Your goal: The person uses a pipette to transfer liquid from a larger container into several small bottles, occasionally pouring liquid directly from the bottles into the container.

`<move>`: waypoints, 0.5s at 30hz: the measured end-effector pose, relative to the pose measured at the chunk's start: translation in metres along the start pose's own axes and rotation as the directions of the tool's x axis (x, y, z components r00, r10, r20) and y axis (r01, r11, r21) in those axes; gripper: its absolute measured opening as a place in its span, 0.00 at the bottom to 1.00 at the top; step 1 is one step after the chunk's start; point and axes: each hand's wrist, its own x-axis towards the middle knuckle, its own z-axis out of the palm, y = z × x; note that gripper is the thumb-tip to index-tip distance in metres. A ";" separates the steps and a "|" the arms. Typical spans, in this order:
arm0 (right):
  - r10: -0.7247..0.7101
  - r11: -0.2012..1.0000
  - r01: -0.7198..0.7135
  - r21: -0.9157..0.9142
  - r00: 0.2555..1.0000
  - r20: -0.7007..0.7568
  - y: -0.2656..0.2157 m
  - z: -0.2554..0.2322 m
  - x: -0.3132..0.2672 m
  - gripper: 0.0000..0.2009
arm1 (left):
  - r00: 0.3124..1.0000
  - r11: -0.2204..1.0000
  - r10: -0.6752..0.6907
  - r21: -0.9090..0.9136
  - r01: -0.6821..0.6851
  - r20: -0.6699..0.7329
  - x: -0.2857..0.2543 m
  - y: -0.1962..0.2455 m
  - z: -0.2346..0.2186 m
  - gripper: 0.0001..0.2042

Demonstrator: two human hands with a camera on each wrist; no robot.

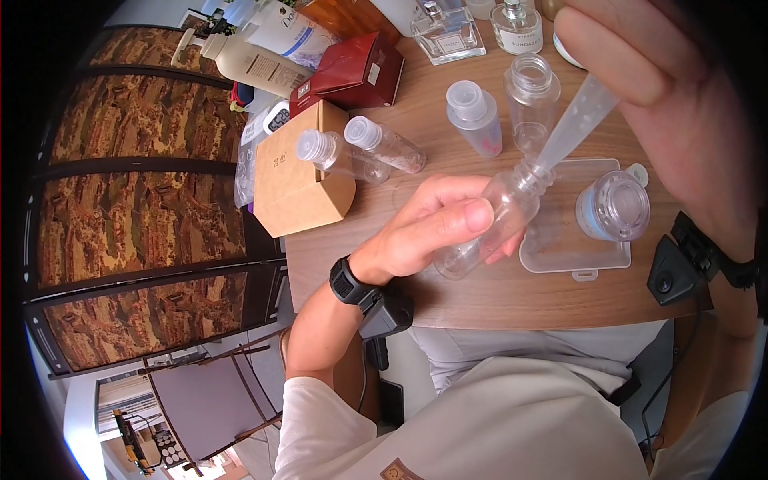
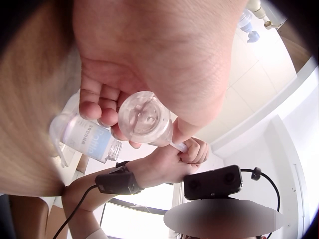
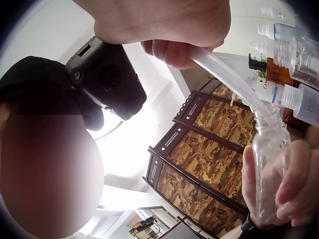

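Note:
A clear plastic bottle (image 1: 498, 216) is gripped in my left hand (image 1: 432, 228), tilted, with its open neck toward the upper right. My right hand (image 1: 668, 104) holds a translucent plastic dropper (image 1: 578, 120) above it. The dropper's narrow end goes into the bottle mouth, as the right wrist view also shows, where the dropper (image 3: 227, 74) bends down into the bottle (image 3: 266, 164). Looking at the bottle's base (image 2: 144, 118) in the left wrist view, I see a little clear liquid. The dropper's upper end is hidden within my right hand.
A translucent tray (image 1: 572, 260) lies beneath, with a labelled jar (image 1: 612, 206) at its right. Behind stand an open clear bottle (image 1: 531, 100) and a capped bottle (image 1: 474, 118). Two small bottles (image 1: 388, 144) lean by a cardboard box (image 1: 300, 172). Perfume bottles (image 1: 448, 36) line the back.

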 end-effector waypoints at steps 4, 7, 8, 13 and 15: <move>-0.003 1.000 0.003 0.002 1.000 0.003 0.000 0.000 -0.001 0.13 | 1.000 1.000 -0.002 -0.006 0.002 -0.007 0.000 0.000 0.001 0.24; -0.007 1.000 0.007 0.003 1.000 0.002 0.000 0.001 0.000 0.13 | 1.000 1.000 -0.007 0.002 0.007 -0.005 0.000 0.001 0.001 0.24; -0.006 1.000 0.006 0.003 1.000 0.005 0.000 0.002 0.000 0.13 | 1.000 1.000 -0.007 0.001 0.007 -0.004 0.000 0.001 0.000 0.24; -0.007 1.000 0.007 0.006 1.000 0.009 0.001 0.002 0.001 0.13 | 1.000 1.000 0.009 -0.007 -0.009 -0.023 0.000 0.001 0.002 0.24; -0.011 1.000 0.011 0.014 1.000 0.015 0.002 0.003 0.001 0.13 | 1.000 1.000 0.007 -0.004 -0.007 -0.012 0.000 0.001 0.000 0.24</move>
